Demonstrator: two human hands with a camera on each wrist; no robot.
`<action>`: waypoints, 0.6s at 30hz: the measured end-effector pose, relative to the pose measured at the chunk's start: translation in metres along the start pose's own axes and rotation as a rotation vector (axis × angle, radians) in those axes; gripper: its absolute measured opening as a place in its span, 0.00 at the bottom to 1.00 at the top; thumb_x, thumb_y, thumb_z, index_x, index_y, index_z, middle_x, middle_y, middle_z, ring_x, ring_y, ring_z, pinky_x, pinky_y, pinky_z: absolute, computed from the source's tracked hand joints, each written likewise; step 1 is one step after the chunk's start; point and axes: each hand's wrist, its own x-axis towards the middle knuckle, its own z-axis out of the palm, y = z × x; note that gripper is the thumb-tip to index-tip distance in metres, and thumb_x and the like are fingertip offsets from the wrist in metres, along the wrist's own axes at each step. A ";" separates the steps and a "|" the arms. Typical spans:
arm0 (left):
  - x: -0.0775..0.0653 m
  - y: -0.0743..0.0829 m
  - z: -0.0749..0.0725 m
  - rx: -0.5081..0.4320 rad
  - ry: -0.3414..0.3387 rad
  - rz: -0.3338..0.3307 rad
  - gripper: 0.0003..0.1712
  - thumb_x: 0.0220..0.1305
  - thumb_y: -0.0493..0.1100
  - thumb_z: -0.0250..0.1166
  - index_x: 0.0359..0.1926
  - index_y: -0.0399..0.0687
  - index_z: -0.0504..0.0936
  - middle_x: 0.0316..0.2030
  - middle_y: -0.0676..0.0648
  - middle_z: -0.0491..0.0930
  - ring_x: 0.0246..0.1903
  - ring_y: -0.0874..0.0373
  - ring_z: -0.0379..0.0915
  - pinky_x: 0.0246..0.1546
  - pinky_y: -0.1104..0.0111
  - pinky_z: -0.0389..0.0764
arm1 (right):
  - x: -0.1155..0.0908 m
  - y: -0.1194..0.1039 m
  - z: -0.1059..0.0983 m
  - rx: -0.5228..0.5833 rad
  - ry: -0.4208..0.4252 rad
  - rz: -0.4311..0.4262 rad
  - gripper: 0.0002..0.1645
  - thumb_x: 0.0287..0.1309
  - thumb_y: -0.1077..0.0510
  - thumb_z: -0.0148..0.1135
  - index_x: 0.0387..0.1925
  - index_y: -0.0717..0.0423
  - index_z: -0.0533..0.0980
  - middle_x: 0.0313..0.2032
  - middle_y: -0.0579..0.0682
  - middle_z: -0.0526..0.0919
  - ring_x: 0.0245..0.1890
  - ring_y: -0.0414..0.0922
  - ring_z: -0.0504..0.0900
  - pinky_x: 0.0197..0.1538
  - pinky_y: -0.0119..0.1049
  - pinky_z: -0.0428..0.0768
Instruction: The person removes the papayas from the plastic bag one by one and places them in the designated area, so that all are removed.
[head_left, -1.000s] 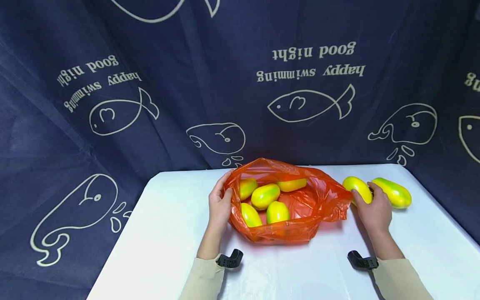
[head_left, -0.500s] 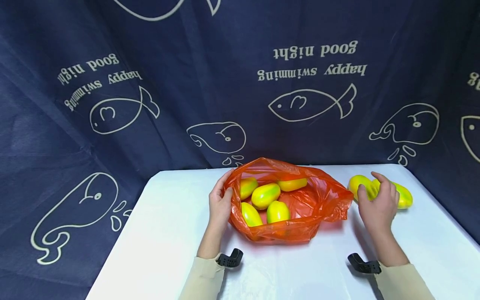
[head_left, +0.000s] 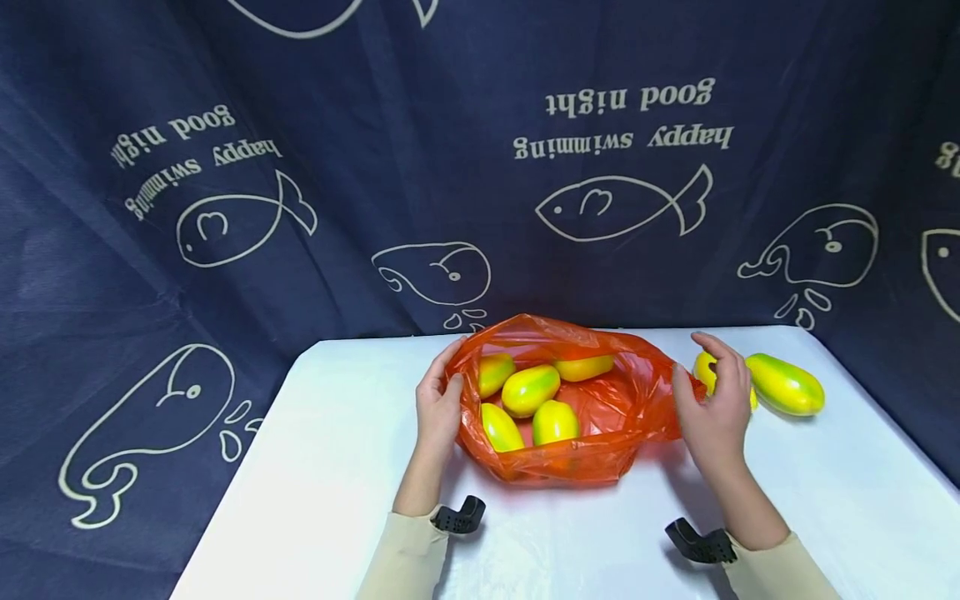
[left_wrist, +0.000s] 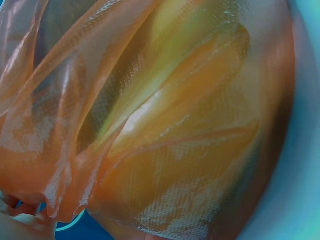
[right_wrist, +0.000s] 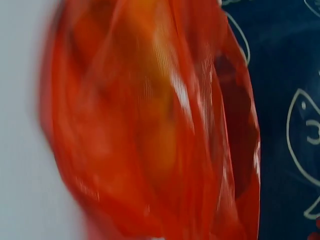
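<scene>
Orange bag (head_left: 600,408) on desk (head_left: 337,467) between hands. Left hand (head_left: 440,408) grips rim; right hand (head_left: 712,408) open, empty, beside bag. Film likely thin, floppy, slippery: pinch rim, support fruit load.

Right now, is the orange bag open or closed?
Open. The bag's mouth gapes upward, five mangoes show inside, and the left hand holds its rim.

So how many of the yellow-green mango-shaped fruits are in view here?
7. Five lie inside the orange plastic bag. Two lie on the white table right of it, and, partly behind the right hand. More may be hidden.
</scene>
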 end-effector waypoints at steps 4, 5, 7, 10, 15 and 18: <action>0.001 -0.001 0.000 -0.006 0.000 0.009 0.28 0.72 0.31 0.50 0.67 0.55 0.75 0.65 0.56 0.76 0.68 0.59 0.68 0.67 0.66 0.73 | -0.009 -0.009 0.008 0.025 -0.094 -0.020 0.33 0.59 0.64 0.63 0.66 0.50 0.70 0.62 0.52 0.74 0.60 0.43 0.68 0.57 0.17 0.64; 0.001 -0.001 0.000 -0.006 0.000 0.011 0.28 0.72 0.31 0.50 0.67 0.55 0.75 0.65 0.55 0.76 0.68 0.59 0.68 0.67 0.66 0.73 | -0.011 -0.010 0.010 0.025 -0.127 -0.023 0.33 0.59 0.63 0.64 0.66 0.50 0.69 0.62 0.52 0.74 0.60 0.43 0.68 0.56 0.15 0.63; 0.001 0.000 0.000 -0.003 0.001 0.010 0.27 0.72 0.31 0.50 0.67 0.55 0.75 0.65 0.56 0.76 0.68 0.59 0.68 0.67 0.67 0.73 | -0.015 -0.012 0.015 0.029 -0.189 -0.036 0.35 0.58 0.62 0.66 0.67 0.50 0.68 0.63 0.52 0.73 0.61 0.44 0.68 0.57 0.14 0.63; 0.000 0.000 0.000 0.005 0.007 0.000 0.27 0.72 0.32 0.50 0.66 0.57 0.75 0.64 0.58 0.76 0.68 0.61 0.68 0.66 0.68 0.73 | -0.022 -0.013 0.021 0.043 -0.263 -0.066 0.36 0.58 0.62 0.68 0.68 0.50 0.67 0.63 0.51 0.73 0.61 0.46 0.69 0.59 0.14 0.62; 0.000 0.000 0.000 0.012 0.006 -0.006 0.27 0.72 0.32 0.50 0.66 0.58 0.76 0.64 0.58 0.77 0.67 0.61 0.69 0.66 0.68 0.73 | -0.030 -0.014 0.030 0.081 -0.326 -0.103 0.36 0.58 0.61 0.68 0.67 0.50 0.68 0.62 0.52 0.74 0.60 0.48 0.71 0.64 0.23 0.66; 0.000 0.000 0.000 0.010 0.008 -0.012 0.27 0.72 0.32 0.50 0.65 0.60 0.76 0.64 0.58 0.77 0.67 0.61 0.69 0.66 0.67 0.73 | -0.034 -0.015 0.036 0.082 -0.381 -0.084 0.36 0.58 0.59 0.69 0.68 0.50 0.67 0.63 0.53 0.74 0.65 0.51 0.70 0.71 0.43 0.67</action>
